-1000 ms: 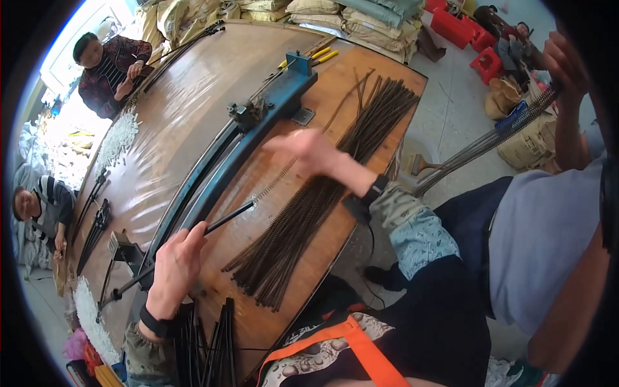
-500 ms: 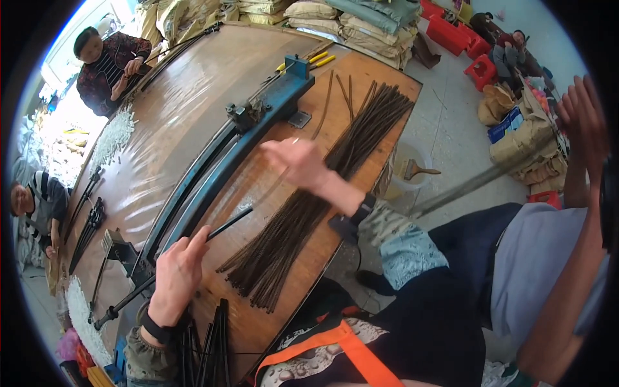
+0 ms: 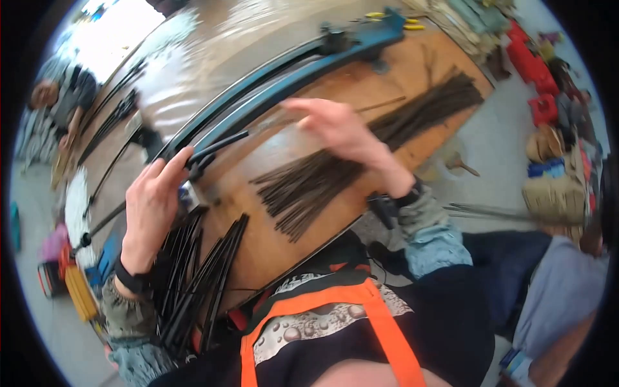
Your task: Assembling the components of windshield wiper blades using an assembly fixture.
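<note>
My left hand (image 3: 151, 200) is closed around a slim black tube (image 3: 222, 143), whose free end points right, beside the long blue metal rail fixture (image 3: 258, 106). My right hand (image 3: 338, 132) hovers over the table to the right of that end, thumb and fingers drawn together on a thin brown rod (image 3: 387, 103) that sticks out behind it. Motion blurs the rod's other part between hand and tube, so I cannot tell whether they touch. Under and beyond my right hand lies a bundle of brown textured rods (image 3: 380, 138). Several black tubes (image 3: 203, 271) lie below my left hand.
The wooden table (image 3: 271, 258) has its near edge close to my body. Black rod assemblies (image 3: 109, 129) and a white pile (image 3: 76, 200) are at left. A person (image 3: 71, 97) sits across there. A tub with a brush (image 3: 463, 166) stands right, near another person's lap (image 3: 554, 290).
The view has swung, so the table sits higher and turned. My right hand has shifted rightward relative to the tube end. The left hand still grips the black tube.
</note>
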The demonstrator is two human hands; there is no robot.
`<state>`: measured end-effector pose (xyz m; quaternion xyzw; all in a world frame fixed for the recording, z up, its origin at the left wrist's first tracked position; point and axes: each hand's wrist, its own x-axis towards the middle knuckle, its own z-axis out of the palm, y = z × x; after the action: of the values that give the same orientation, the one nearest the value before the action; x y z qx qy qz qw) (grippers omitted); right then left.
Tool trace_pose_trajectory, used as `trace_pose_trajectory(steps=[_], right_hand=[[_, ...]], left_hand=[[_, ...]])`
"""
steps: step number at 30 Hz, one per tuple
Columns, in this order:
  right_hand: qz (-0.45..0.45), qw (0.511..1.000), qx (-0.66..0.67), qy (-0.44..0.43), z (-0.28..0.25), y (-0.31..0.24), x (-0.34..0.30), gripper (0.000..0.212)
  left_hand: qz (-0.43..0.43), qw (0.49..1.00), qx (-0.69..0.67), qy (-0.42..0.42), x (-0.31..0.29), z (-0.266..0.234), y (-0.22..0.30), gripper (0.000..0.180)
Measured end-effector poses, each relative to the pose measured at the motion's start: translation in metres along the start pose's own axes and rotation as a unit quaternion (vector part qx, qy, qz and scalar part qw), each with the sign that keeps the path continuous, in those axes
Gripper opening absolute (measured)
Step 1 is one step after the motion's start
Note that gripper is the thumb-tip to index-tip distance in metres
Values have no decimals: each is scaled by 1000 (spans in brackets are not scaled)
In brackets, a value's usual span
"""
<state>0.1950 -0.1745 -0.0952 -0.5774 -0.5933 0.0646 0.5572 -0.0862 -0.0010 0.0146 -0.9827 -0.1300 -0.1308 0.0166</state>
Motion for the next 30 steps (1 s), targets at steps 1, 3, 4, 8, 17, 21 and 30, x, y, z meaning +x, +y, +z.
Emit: trace_pose_trajectory(steps=[1,3,4,8,17,21,30], right_hand=[[-3,1000,19,-11,3,-5,-3,32],[-36,995,-83,-40,12,-25,-6,21],[-38,995,-74,-46,21,-32,-1,21],[-87,995,-38,40,61,-52,12,13],[-103,994,-4,-37,86,-65,4,18],[-181,983,-29,-15,92,-68,-1,25],[-250,955,-141,70,88,-40,-5,41]], left_hand=[[-19,1000,8,-8,-8,-4,-1,35],[-13,999,25,-20,-23,-10,4,34],[-5,999,32,-20,-30,-11,5,33],[-47,998,1,-47,-50,-16,6,29],[-110,971,-144,-156,-84,-32,-1,21],[-80,968,-149,-187,-82,-29,8,19],[-42,997,-66,26,-98,-17,1,29]])
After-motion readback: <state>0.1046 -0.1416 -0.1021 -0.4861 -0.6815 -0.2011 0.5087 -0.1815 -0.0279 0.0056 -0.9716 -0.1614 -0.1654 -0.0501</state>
